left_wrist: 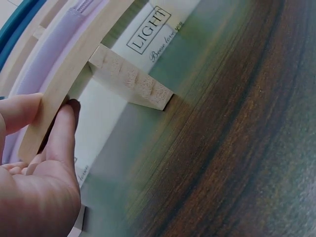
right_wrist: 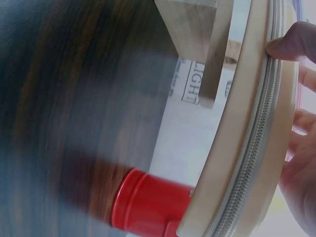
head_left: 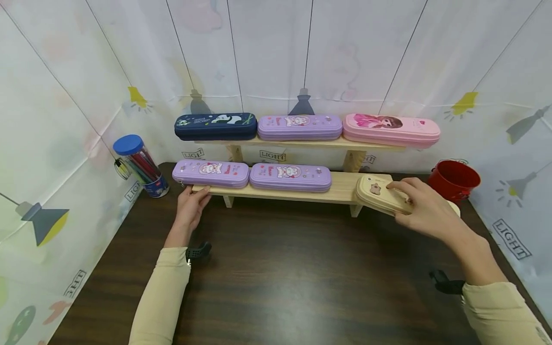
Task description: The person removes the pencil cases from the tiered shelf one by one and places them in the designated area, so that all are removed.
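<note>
My left hand (head_left: 189,210) pinches the front edge of the lower wooden shelf (head_left: 344,183) near its left end, thumb above and fingers underneath; the left wrist view shows this grip on the board (left_wrist: 74,74). Just above that hand lies a purple pencil case (head_left: 224,178), with a second purple pencil case (head_left: 269,184) beside it. At the shelf's right end, my right hand (head_left: 427,208) holds a cream pencil case (head_left: 374,191) with small bear figures. The case sits at an angle and overhangs the board. In the right wrist view, the thumb presses its zipper (right_wrist: 252,133).
On the upper shelf (head_left: 302,143) stand a navy panda case (head_left: 215,132), a purple case (head_left: 276,132) and a pink case (head_left: 396,135). A red bucket (head_left: 450,189) stands at right, a blue-lidded pen tube (head_left: 148,175) at left. Dark table (head_left: 276,268) lies in front.
</note>
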`<state>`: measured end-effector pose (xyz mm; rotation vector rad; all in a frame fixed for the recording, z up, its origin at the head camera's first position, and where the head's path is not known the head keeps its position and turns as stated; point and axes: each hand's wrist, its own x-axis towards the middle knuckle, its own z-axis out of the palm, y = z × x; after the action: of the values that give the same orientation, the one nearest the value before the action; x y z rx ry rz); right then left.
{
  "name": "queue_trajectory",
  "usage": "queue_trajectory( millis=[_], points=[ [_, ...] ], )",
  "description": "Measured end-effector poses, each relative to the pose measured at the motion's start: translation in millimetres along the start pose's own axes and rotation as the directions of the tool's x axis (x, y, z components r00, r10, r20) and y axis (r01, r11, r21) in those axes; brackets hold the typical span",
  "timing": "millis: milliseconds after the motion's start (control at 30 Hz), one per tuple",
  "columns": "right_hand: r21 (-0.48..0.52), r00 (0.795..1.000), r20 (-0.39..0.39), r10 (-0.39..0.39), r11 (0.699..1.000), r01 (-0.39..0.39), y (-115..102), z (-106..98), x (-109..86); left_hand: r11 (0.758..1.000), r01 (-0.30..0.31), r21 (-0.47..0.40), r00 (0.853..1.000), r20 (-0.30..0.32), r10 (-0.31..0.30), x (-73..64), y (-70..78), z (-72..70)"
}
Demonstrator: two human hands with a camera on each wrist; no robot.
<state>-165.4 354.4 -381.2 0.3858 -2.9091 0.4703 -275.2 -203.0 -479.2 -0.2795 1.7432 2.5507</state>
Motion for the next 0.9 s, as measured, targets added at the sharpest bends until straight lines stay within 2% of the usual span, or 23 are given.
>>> queue_trajectory(
  millis=[400, 633, 900],
  points=[
    [-0.064, 0.986, -0.018, 0.164, 0.984, -0.165, 21.6, -8.4, -38.3, 1.000, -0.018, 0.004, 1.000, 0.021, 0.018, -3.1, 0.6, 0.2],
    [-0.053, 0.976, -0.022, 0.216, 0.975, -0.217, 44.3, -5.0, -59.7, 1.000, -0.017, 0.005, 0.999, 0.033, 0.017, -2.5, 0.2, 0.8],
    [-0.110, 0.933, -0.015, 0.361, 0.926, -0.360, 60.6, -8.4, -81.8, 1.000, -0.006, 0.005, 1.000, 0.026, 0.006, -2.4, 0.7, -0.5]
  ],
)
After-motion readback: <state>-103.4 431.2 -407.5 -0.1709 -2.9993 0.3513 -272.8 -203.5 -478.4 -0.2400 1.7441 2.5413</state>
